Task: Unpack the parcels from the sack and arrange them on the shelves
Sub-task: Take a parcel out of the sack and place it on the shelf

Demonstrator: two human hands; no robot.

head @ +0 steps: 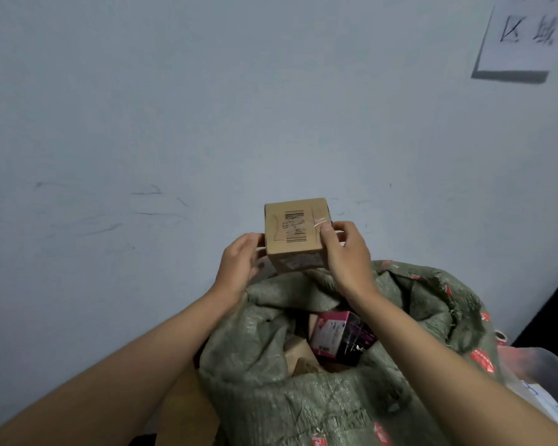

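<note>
I hold a small brown cardboard parcel [295, 235] with a printed label above the open green woven sack [271, 391]. My left hand [239, 263] grips its left side and my right hand [347, 255] grips its right side, thumb on the top face. Inside the sack's mouth lie a pink and black box [340, 338] and some brown cardboard [298, 357]. No shelf is in view.
A pale blue wall [207, 107] fills the view behind the sack, with a paper sign [525, 37] at the top right. A clear plastic bin [541, 378] stands at the right of the sack. A brown carton [184, 410] sits at the sack's lower left.
</note>
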